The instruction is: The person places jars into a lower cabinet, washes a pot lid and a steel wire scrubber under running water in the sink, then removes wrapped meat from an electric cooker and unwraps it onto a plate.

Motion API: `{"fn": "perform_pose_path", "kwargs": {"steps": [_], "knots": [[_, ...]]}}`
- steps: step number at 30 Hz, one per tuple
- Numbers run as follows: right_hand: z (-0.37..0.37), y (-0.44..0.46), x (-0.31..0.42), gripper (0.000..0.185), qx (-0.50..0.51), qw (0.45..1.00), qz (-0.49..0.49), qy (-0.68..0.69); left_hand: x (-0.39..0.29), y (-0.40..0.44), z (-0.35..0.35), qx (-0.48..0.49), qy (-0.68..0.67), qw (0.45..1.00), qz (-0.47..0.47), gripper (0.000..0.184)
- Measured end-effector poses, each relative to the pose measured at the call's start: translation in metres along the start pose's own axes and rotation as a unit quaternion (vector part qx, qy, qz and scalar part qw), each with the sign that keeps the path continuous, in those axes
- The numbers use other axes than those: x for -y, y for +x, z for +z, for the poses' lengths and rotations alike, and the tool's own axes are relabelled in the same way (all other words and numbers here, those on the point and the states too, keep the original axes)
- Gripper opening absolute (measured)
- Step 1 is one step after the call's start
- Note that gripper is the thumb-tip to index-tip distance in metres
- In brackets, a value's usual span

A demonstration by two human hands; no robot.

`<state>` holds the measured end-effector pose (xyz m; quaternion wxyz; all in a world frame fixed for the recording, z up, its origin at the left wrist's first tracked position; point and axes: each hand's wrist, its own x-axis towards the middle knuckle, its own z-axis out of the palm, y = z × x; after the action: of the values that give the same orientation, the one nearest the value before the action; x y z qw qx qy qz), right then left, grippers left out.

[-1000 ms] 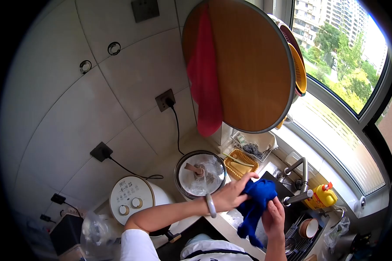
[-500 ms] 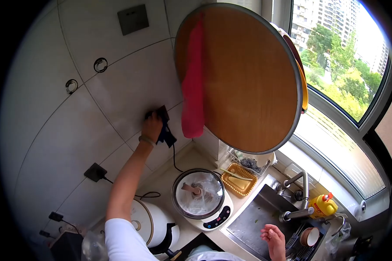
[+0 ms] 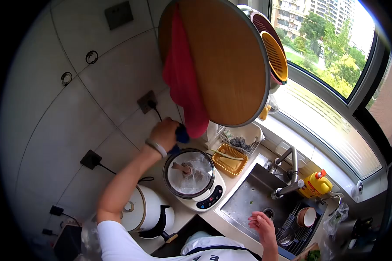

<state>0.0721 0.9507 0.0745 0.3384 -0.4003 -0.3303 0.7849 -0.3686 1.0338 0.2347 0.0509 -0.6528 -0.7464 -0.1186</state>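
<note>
My left hand [image 3: 164, 132] is closed around a dark blue cloth [image 3: 182, 134], just below a wall socket [image 3: 148, 103] that has a black plug in it. The blue cloth is beside the lower end of a pink cloth [image 3: 185, 87], which hangs in front of a large round wooden board [image 3: 231, 61]. Below it stands a white electric cooker [image 3: 220, 180] with a glass lid; a clear plastic bag [image 3: 191, 176] shows on or under the glass. Over the near side of the sink [image 3: 244, 198], my right hand [image 3: 262, 226] is held with fingers loosely apart, holding nothing.
A white rice cooker [image 3: 150, 206] stands at the lower left. Behind the sink are a tap [image 3: 295, 163] and a yellow bottle [image 3: 316, 185]. A bowl [image 3: 307, 216] sits on the sink rack. A gold-coloured basket [image 3: 231, 161] lies on the counter near the wall.
My left hand has moved from the wall socket down and right with the blue cloth. The pink cloth's lower end now spreads wider. The whole view has shifted; my right hand stays over the sink.
</note>
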Motion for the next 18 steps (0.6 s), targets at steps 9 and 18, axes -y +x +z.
{"fn": "perform_pose_path", "kwargs": {"steps": [9,18], "knots": [[0.033,0.003,-0.006,0.046,0.026,0.976,0.030,0.213,-0.128,-0.126,0.094,0.309,-0.211,0.899,0.227,0.041],[-0.021,-0.037,-0.021,0.041,-0.086,0.969,0.020,0.229,-0.005,-0.082,0.183,0.077,0.275,0.945,0.159,0.012]]}}
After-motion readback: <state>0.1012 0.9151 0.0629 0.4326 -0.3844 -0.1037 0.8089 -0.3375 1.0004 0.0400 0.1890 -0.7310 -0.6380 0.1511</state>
